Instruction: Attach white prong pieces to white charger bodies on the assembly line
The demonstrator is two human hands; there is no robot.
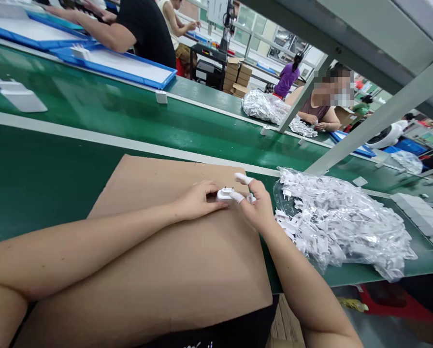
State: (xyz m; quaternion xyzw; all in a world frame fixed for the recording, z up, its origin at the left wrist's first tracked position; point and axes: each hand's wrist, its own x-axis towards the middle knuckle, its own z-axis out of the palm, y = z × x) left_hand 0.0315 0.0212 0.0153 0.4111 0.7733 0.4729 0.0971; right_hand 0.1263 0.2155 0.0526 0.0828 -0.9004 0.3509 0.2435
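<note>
A white two-pin plug charger (pixel 225 194) stands over the cardboard sheet (pixel 187 261), its metal pins pointing up. My left hand (pixel 202 200) grips it from the left between thumb and fingers. Close on its right side is my right hand (pixel 256 205), with white finger covers on the thumb and index finger. Those two fingers are spread apart, and the thumb tip reaches the charger's right edge; whether it presses on it I cannot tell. A small white bit shows by the curled fingers, too small to name.
To the right lies a clear plastic bag (pixel 347 217) of white plug parts, with a row of white blocks (pixel 419 217) beyond. White chargers (pixel 21 95) rest on the green conveyor belt (pixel 129 111). A slanted metal post (pixel 376 111) stands right. Co-workers sit across, near blue trays (pixel 129 65).
</note>
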